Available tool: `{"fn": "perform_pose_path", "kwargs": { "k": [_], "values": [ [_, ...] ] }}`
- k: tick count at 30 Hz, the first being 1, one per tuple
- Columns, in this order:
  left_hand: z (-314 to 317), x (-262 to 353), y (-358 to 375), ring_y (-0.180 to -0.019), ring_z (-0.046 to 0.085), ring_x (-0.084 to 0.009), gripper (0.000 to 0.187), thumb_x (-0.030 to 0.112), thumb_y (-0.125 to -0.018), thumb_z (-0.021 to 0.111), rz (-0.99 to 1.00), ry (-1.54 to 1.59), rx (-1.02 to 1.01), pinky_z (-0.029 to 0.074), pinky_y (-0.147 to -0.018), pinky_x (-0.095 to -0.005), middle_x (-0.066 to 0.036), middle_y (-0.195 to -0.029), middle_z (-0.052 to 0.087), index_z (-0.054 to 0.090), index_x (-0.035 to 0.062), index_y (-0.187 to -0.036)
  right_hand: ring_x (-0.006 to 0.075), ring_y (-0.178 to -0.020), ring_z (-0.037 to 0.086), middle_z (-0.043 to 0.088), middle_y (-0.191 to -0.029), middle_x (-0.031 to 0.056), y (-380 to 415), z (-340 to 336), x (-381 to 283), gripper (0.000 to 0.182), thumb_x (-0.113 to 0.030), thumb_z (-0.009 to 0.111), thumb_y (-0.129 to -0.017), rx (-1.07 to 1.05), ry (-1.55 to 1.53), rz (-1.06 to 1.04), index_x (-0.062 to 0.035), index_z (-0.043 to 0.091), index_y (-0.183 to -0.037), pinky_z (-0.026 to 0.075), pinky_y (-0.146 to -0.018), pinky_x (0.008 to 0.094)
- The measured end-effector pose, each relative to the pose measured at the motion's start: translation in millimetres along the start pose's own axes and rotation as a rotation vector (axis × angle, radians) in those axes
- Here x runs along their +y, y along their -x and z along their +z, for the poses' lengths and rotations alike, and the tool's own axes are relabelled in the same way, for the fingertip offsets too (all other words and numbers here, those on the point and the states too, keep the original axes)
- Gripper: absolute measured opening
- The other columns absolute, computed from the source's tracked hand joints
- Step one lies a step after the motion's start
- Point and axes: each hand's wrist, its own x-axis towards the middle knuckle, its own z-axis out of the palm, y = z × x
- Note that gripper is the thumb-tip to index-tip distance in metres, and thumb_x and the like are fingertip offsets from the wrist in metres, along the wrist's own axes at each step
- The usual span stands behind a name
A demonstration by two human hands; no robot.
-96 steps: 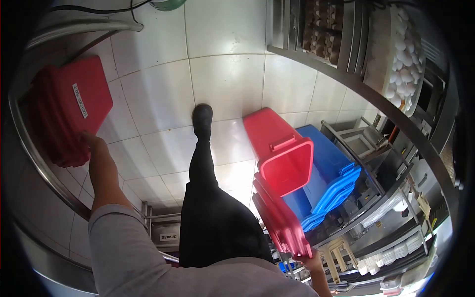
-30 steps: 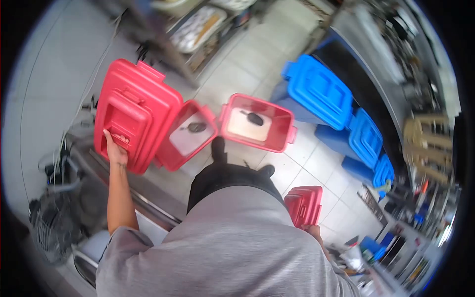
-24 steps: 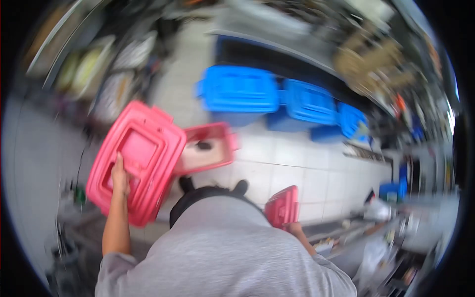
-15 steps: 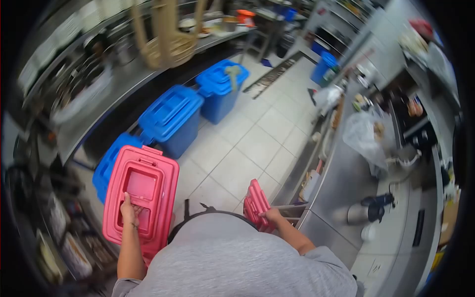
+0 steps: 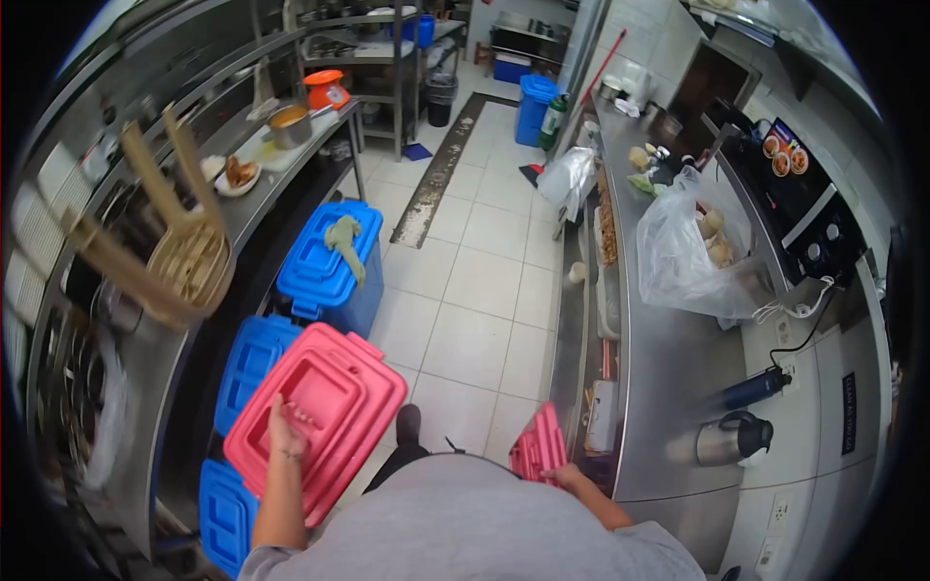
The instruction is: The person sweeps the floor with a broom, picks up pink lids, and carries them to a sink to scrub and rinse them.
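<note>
The left hand, fingers partly spread, holds a large red lid beside blue bins; the right, fingers curled closed, grips red lids near the counter.

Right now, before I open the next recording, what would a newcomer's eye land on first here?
Most likely the large red lid at lower left, held by the left hand, with more red lids in the right hand. Next come the three blue lidded bins along the left counter, the farthest topped by a limp greenish cloth.
</note>
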Motion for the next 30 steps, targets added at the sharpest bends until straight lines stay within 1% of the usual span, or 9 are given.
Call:
{"fn": "perform_pose_path", "kwargs": {
  "k": [1,3,4,5,6,8,17,22,30],
  "values": [
    [19,-4,-34,-0.049,0.044,-0.0166,0.038,0.047,-0.085,0.058,-0.023,0.006,-0.060,0.040,-0.052,-0.0315,-0.001,-0.054,0.045,0.049,0.0126,-0.071,0.0257,-0.079,0.066,0.067,-0.090,0.0178,74,-9,-52,0.050,-0.022,0.081,-0.067,-0.027,-0.085,0.051,0.0084,0.062,-0.103,0.052,-0.071,0.0369],
    [88,-3,-76,-0.048,0.042,-0.0158,0.038,0.048,-0.085,0.057,-0.146,-0.030,-0.136,0.038,-0.051,-0.0306,0.000,-0.053,0.042,0.048,0.0140,-0.071,0.0270,-0.079,0.066,0.067,-0.093,0.0167,-36,23,23,0.044,-0.016,0.078,-0.070,0.122,0.200,-0.087,0.0046,0.063,-0.105,0.051,-0.071,0.0403],
    [126,-4,-92,-0.048,0.040,-0.0158,0.037,0.047,-0.085,0.056,-0.208,-0.047,-0.133,0.037,-0.050,-0.0305,0.001,-0.052,0.040,0.047,0.0144,-0.071,0.0270,-0.079,0.066,0.067,-0.093,0.0167,-30,22,18,0.044,-0.016,0.078,-0.070,0.130,0.187,-0.067,0.0046,0.063,-0.105,0.051,-0.071,0.0403],
    [162,-6,-112,-0.048,0.039,-0.0158,0.035,0.045,-0.085,0.056,-0.247,-0.089,-0.200,0.036,-0.051,-0.0306,0.001,-0.052,0.038,0.046,0.0149,-0.070,0.0266,-0.079,0.066,0.067,-0.094,0.0173,-23,24,9,0.043,-0.016,0.078,-0.070,0.065,-0.041,0.010,0.0042,0.063,-0.105,0.051,-0.070,0.0402],
    [201,-7,-132,-0.048,0.038,-0.0158,0.033,0.043,-0.085,0.056,-0.281,-0.131,-0.268,0.035,-0.051,-0.0306,0.002,-0.052,0.037,0.046,0.0153,-0.070,0.0263,-0.078,0.066,0.067,-0.095,0.0179,-27,26,-9,0.043,-0.016,0.078,-0.069,-0.004,-0.272,0.078,0.0038,0.064,-0.105,0.051,-0.070,0.0400],
    [282,-7,-161,-0.049,0.039,-0.0155,0.030,0.039,-0.086,0.055,-0.325,-0.187,-0.335,0.036,-0.052,-0.0304,0.002,-0.053,0.038,0.046,0.0155,-0.069,0.0258,-0.078,0.066,0.067,-0.095,0.0174,-33,26,-43,0.043,-0.016,0.078,-0.070,-0.002,-0.393,0.127,0.0036,0.064,-0.105,0.052,-0.070,0.0399],
    [550,-42,-300,-0.047,0.040,-0.0151,0.027,0.034,-0.087,0.054,-0.335,-0.282,-0.434,0.037,-0.050,-0.0310,0.002,-0.052,0.040,0.047,0.0153,-0.070,0.0237,-0.078,0.066,0.067,-0.093,0.0155,-186,-42,-230,0.041,-0.015,0.076,-0.071,0.013,-0.287,0.121,0.0026,0.064,-0.105,0.052,-0.070,0.0393],
    [613,-31,-359,-0.046,0.040,-0.0144,0.026,0.033,-0.086,0.056,-0.333,-0.219,-0.306,0.037,-0.049,-0.0307,0.003,-0.051,0.039,0.048,0.0153,-0.069,0.0225,-0.078,0.067,0.068,-0.092,0.0144,-277,-118,-355,0.039,-0.015,0.075,-0.072,-0.036,-0.173,0.066,0.0020,0.064,-0.106,0.052,-0.071,0.0390],
    [672,14,-506,-0.043,0.036,-0.0133,0.025,0.031,-0.085,0.056,-0.210,-0.067,-0.130,0.035,-0.046,-0.0306,0.003,-0.048,0.033,0.045,0.0167,-0.068,0.0208,-0.078,0.067,0.068,-0.091,0.0129,-374,-253,-641,0.038,-0.014,0.074,-0.073,-0.155,-0.385,0.135,0.0012,0.064,-0.106,0.053,-0.071,0.0385]
  ]
}}
